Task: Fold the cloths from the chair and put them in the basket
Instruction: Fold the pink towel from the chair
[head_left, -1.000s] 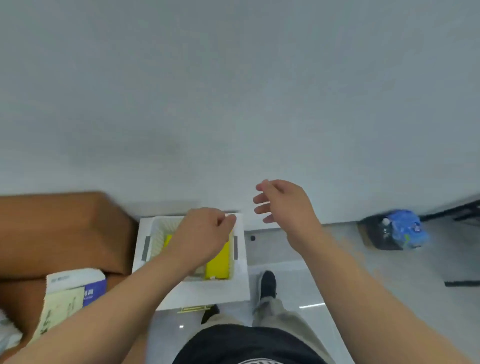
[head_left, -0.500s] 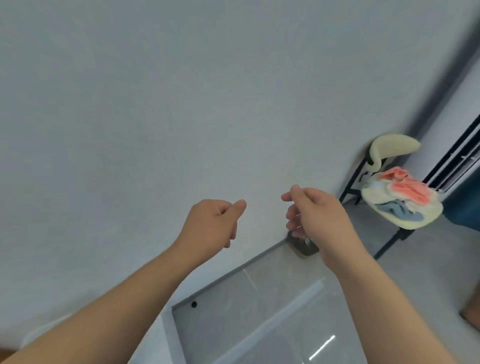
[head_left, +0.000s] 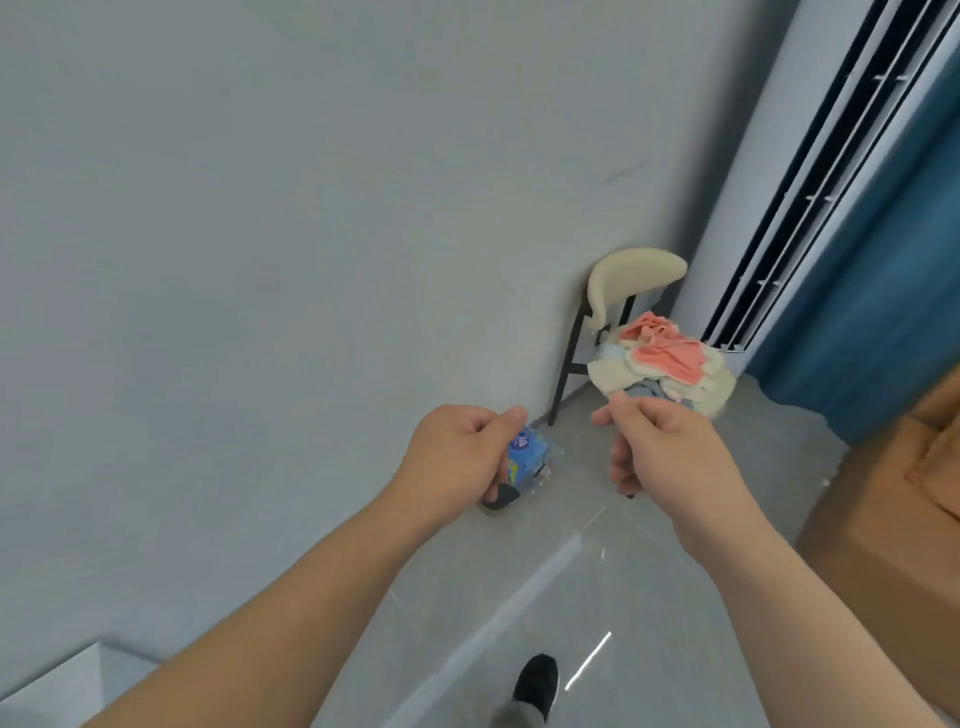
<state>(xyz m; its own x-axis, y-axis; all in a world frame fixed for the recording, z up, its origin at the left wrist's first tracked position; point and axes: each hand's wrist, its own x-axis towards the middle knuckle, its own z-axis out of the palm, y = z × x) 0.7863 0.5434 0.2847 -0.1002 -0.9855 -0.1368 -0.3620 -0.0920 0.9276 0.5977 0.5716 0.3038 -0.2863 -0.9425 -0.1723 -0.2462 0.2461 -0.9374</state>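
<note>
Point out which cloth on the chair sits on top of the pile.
The pink cloth: it lies uppermost, over the cream cloths; the blue cloth peeks out beneath them.

The cream padded chair (head_left: 631, 283) on black metal legs, heaped with pink, cream and blue cloths (head_left: 670, 358), now looms nearer than half a second ago. The bare right hand (head_left: 670, 452) overlaps the chair's seat edge; the bare left hand (head_left: 457, 462) hangs below-left of the chair.

The left hand (head_left: 451, 463) partly hides a blue packet (head_left: 529, 458).
</note>
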